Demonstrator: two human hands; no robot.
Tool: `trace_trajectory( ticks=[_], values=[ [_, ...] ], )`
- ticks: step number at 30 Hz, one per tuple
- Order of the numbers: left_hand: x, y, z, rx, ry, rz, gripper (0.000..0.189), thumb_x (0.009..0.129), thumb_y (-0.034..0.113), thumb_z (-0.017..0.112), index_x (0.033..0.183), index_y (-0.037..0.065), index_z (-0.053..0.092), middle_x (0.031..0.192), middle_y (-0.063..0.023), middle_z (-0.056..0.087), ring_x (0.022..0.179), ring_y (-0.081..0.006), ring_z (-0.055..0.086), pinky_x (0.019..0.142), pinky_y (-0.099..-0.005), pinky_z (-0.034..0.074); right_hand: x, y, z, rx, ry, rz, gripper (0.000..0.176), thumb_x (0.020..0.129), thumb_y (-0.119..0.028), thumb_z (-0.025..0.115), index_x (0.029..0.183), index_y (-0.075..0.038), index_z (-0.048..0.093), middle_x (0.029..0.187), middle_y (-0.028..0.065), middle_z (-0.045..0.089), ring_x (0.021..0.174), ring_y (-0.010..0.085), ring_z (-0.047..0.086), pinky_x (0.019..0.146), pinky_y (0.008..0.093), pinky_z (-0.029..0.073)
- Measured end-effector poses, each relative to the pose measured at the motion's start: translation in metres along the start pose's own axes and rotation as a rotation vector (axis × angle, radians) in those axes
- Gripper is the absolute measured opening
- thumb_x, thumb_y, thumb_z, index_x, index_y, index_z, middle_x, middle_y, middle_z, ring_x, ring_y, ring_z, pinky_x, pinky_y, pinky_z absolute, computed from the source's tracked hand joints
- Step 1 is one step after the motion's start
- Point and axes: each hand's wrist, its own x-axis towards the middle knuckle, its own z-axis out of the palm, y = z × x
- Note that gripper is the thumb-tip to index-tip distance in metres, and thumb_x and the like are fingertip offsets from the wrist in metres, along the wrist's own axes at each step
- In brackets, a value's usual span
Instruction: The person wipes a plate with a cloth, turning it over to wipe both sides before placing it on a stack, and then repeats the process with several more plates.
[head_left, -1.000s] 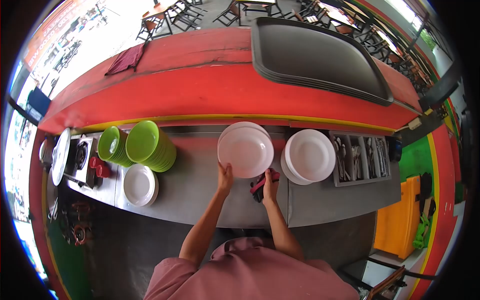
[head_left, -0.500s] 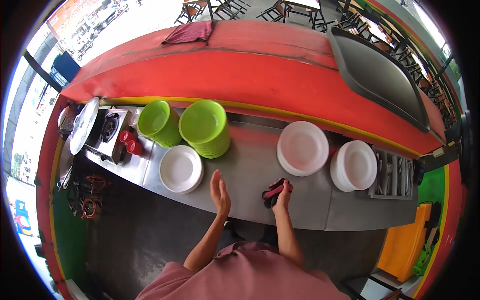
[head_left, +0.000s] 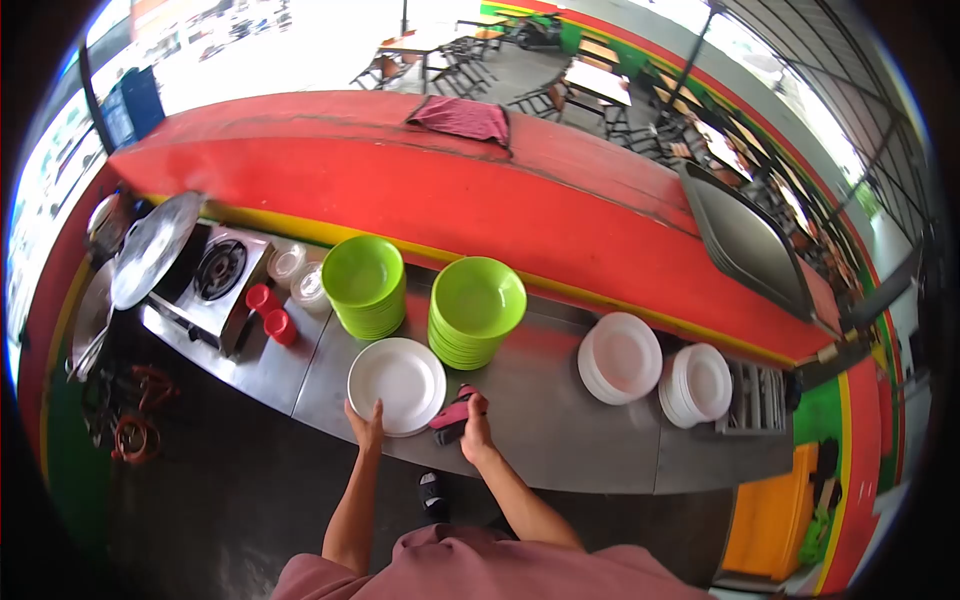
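My left hand (head_left: 366, 428) is at the near left rim of a short stack of white plates (head_left: 397, 385), thumb over the edge and fingers along the side. A folded black and dark-red cloth (head_left: 455, 416) is gripped in my right hand (head_left: 479, 432), close to the right side of those plates. Just behind the plates stand two tall stacks of green bowls, the left stack (head_left: 362, 271) and the right stack (head_left: 478, 299).
On the steel counter (head_left: 560, 440) stand two more white plate stacks (head_left: 622, 355) (head_left: 697, 384) and a cutlery tray (head_left: 757, 400). Red cups (head_left: 279, 327) and a gas stove (head_left: 215, 272) are on the left. A red ledge (head_left: 350, 160) runs behind, bearing a cloth (head_left: 462, 117) and dark trays (head_left: 745, 235).
My view has swung left. My left hand has gone from open in the air to the plate rim. The right hand has carried the cloth left to beside the plates.
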Motion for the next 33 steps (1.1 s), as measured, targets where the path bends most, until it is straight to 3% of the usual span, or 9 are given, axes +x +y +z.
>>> trace_trajectory(
  ticks=[4, 9, 10, 14, 17, 23, 26, 29, 33],
  values=[
    [0.006, -0.038, -0.004, -0.066, -0.088, 0.043, 0.070, 0.092, 0.016, 0.061, 0.148, -0.002, 0.023, 0.145, -0.0213, 0.037, 0.133, -0.0307, 0.039, 0.110, -0.0398, 0.031, -0.056, -0.022, 0.033, -0.185, 0.034, 0.101, 0.078, 0.088, -0.071, 0.048, 0.146, -0.024, 0.029, 0.159, 0.0042, 0.015, 0.144, 0.0249, 0.024, 0.107, 0.0693, 0.016],
    [-0.008, -0.028, -0.009, -0.205, -0.031, 0.109, 0.067, 0.096, 0.017, 0.057, 0.150, -0.001, 0.022, 0.150, -0.0204, 0.032, 0.135, -0.0297, 0.037, 0.110, -0.0393, 0.030, -0.063, -0.003, 0.029, 0.068, -0.024, 0.012, 0.068, 0.090, -0.066, 0.050, 0.144, -0.029, 0.032, 0.154, 0.0021, 0.028, 0.141, 0.0244, 0.029, 0.106, 0.0723, 0.014],
    [-0.007, -0.015, -0.008, -0.234, -0.014, 0.110, 0.066, 0.097, 0.019, 0.056, 0.150, -0.001, 0.023, 0.151, -0.0201, 0.032, 0.135, -0.0297, 0.037, 0.111, -0.0392, 0.030, -0.068, -0.007, 0.036, 0.071, 0.041, 0.008, 0.062, 0.092, -0.062, 0.052, 0.140, -0.025, 0.039, 0.136, -0.0002, 0.047, 0.121, 0.0169, 0.050, 0.099, 0.0587, 0.039],
    [-0.022, 0.020, -0.027, -0.228, -0.033, 0.064, 0.057, 0.103, 0.031, 0.047, 0.147, -0.002, 0.030, 0.145, -0.0191, 0.040, 0.130, -0.0274, 0.043, 0.108, -0.0380, 0.033, -0.057, 0.030, 0.032, -0.162, 0.121, -0.322, 0.054, 0.095, -0.056, 0.052, 0.128, -0.013, 0.053, 0.111, -0.0018, 0.056, 0.084, 0.0041, 0.054, 0.064, 0.0267, 0.045],
    [-0.033, 0.061, -0.035, -0.349, -0.006, 0.045, 0.053, 0.105, 0.031, 0.044, 0.146, -0.001, 0.032, 0.141, -0.0177, 0.044, 0.126, -0.0252, 0.046, 0.104, -0.0372, 0.037, -0.083, -0.002, 0.053, -0.200, 0.111, -0.506, 0.057, 0.099, -0.047, 0.050, 0.130, 0.001, 0.050, 0.127, 0.0090, 0.053, 0.118, 0.0163, 0.048, 0.103, 0.0317, 0.036],
    [-0.075, 0.112, -0.049, -0.337, -0.129, 0.100, 0.050, 0.105, 0.036, 0.040, 0.140, 0.000, 0.041, 0.130, -0.0145, 0.053, 0.116, -0.0221, 0.053, 0.099, -0.0345, 0.042, -0.130, -0.030, 0.093, -0.188, -0.269, -0.486, 0.045, 0.102, -0.036, 0.049, 0.128, 0.001, 0.052, 0.124, 0.0081, 0.058, 0.113, 0.0161, 0.054, 0.097, 0.0285, 0.041],
    [-0.089, 0.119, -0.042, -0.230, -0.218, 0.017, 0.042, 0.105, 0.032, 0.042, 0.133, 0.001, 0.050, 0.126, -0.0105, 0.056, 0.114, -0.0189, 0.054, 0.097, -0.0332, 0.044, -0.135, -0.031, 0.093, -0.471, -0.513, -0.392, 0.052, 0.099, -0.039, 0.052, 0.137, -0.003, 0.046, 0.141, 0.0141, 0.048, 0.134, 0.0260, 0.042, 0.112, 0.0390, 0.030],
    [-0.104, 0.109, -0.020, -0.379, -0.333, 0.066, 0.036, 0.105, 0.029, 0.044, 0.126, 0.002, 0.054, 0.115, -0.0047, 0.060, 0.099, -0.0126, 0.057, 0.087, -0.0268, 0.047, -0.116, -0.045, 0.084, -1.074, -0.449, -0.901, 0.059, 0.094, -0.040, 0.058, 0.141, -0.008, 0.044, 0.152, 0.0182, 0.035, 0.143, 0.0359, 0.027, 0.114, 0.0545, 0.019],
    [-0.113, 0.115, -0.007, -0.273, -0.407, -0.068, 0.036, 0.106, 0.034, 0.042, 0.112, 0.003, 0.059, 0.093, 0.0030, 0.057, 0.086, -0.0049, 0.050, 0.076, -0.0221, 0.043, -0.102, -0.079, 0.055, -1.192, -0.156, -0.893, 0.066, 0.089, -0.040, 0.060, 0.145, -0.009, 0.040, 0.157, 0.0178, 0.025, 0.144, 0.0460, 0.017, 0.113, 0.0634, 0.013]
  ],
)
